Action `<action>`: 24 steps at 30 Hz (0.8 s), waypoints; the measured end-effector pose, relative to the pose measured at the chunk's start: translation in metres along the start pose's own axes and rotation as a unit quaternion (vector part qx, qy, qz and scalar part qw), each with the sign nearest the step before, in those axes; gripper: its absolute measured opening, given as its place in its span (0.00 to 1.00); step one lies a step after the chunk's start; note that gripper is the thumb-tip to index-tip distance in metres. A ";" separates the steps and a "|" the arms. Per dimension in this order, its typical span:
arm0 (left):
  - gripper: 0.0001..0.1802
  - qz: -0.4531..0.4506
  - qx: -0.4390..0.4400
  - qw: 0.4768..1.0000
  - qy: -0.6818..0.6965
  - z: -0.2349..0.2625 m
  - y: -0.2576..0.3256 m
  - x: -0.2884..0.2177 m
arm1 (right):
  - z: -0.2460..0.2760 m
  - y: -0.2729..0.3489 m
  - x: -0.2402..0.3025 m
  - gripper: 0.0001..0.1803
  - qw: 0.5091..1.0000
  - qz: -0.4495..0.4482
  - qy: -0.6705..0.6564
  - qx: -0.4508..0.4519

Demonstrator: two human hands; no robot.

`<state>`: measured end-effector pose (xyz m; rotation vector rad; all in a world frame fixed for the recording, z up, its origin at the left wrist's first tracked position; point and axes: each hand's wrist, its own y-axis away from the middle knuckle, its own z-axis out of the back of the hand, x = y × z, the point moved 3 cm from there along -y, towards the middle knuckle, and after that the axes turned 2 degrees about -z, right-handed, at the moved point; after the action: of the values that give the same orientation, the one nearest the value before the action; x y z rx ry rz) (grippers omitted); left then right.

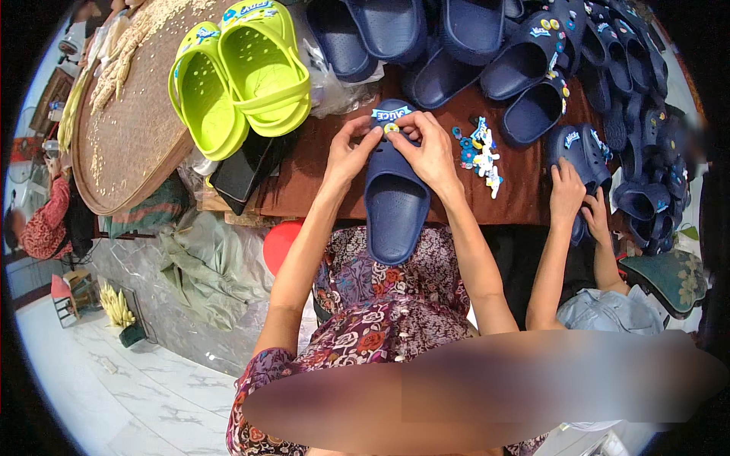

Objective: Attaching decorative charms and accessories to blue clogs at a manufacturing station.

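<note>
We've got the navy clog [395,199] lying on the brown desk [319,171], heel toward us. Our left hand [348,152] and right hand [427,148] pinch together on a small round yellow charm [391,128] at its strap. The clog looks light, rubbery, bendy, so we'd grip it by the sides. Loose charms [480,156] lie just beside; lime clogs [239,72] farther left.

On the table [532,199] a slipper [395,194] lies at centre, both hands [391,148] on its far end. At two o'clock, just beside it, lie small charms [479,156]. A clog pair [239,76] lies at ten o'clock, a round tray [133,137] farther left, a slipper pile [547,61] from twelve to three o'clock.
</note>
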<state>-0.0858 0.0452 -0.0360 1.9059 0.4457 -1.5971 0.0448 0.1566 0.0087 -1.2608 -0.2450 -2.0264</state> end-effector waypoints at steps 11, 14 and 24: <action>0.47 -0.022 -0.024 0.991 -0.132 -0.002 -0.030 0.026 | 0.042 0.023 -0.040 0.09 0.995 -0.044 0.031 -0.086; 0.46 -0.009 -0.018 0.995 -0.093 -0.002 -0.033 0.029 | 0.052 0.027 -0.057 0.09 0.985 -0.039 0.134 -0.104; 0.42 -0.003 -0.019 0.999 -0.029 -0.004 -0.009 0.003 | 0.053 0.024 -0.078 0.13 0.960 -0.041 0.248 -0.122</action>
<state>-0.0877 0.0544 -0.0407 1.8257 0.4540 -1.6320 0.1175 0.2036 -0.0350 -0.8455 0.2007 -2.4233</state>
